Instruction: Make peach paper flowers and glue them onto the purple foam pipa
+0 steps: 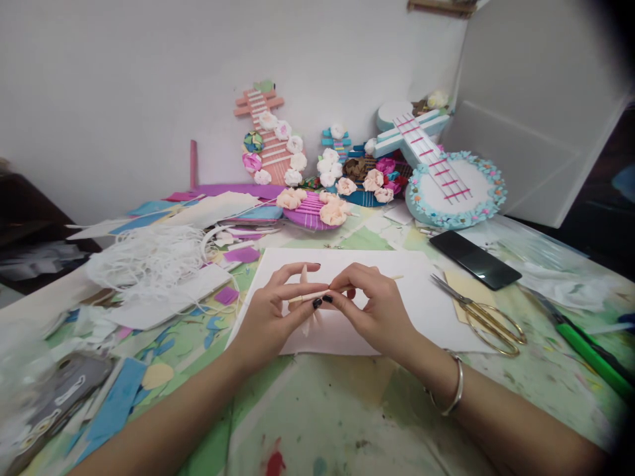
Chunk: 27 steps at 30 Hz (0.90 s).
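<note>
Over a white sheet [417, 324], both hands hold a thin pale stick [292, 301] that lies nearly level between them. My left hand [278, 304] pinches its left part between thumb and forefinger, the other fingers stretched out. A pale narrow strip [305, 324], perhaps paper, crosses the stick near these fingers; how it is attached I cannot make out. Thumb and fingertips of my right hand [370, 301] close on the stick at the middle, touching the left fingertips. The stick's far end shows beyond the right knuckles. A bracelet [459, 387] circles the right wrist.
Gold-handled scissors [486, 320], a black phone [473, 258] and a green-handled cutting tool [590, 354] lie at right. White cord [153, 261] and coloured scraps are heaped at left. Flower-trimmed model instruments [451, 178] stand along the wall. Another phone [59, 403] lies near left.
</note>
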Motion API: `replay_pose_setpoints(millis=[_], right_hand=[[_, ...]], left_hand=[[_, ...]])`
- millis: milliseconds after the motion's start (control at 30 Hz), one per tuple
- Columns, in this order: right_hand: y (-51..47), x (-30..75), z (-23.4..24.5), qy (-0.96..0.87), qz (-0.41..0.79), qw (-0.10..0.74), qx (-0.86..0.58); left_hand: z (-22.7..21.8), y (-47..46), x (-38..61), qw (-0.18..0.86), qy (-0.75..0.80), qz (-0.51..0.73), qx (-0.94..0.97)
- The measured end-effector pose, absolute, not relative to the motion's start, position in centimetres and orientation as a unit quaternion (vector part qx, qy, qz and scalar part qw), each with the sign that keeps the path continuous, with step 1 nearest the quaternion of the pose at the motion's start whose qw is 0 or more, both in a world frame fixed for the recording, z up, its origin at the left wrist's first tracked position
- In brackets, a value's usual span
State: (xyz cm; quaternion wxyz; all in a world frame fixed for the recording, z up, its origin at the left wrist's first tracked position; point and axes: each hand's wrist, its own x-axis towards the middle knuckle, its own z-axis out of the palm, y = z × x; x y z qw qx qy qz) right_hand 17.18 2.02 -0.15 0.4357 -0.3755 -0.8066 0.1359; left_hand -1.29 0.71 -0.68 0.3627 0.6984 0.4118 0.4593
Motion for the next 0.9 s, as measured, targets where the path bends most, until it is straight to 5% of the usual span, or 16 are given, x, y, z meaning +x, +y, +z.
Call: replay_pose_setpoints(millis=[233,533,900], right_hand=[[1.98,17.21,-0.16,-0.805,0.137,0.44,-0.372],[1.99,17.26,-0.14,-0.81,0.138,0.434,-0.369],[2.05,17.3,-0.41,-0.809,0.14,0.437,-0.368]], left_hand=[[-0.56,0.73,-1.11,0.356,0.42,0.46,0.696],[-0.52,0.7,-1.11,0.2,0.4,0.468,0.762],[-0.58,0.67,-1.26,0.187,0.389,0.467,0.772]])
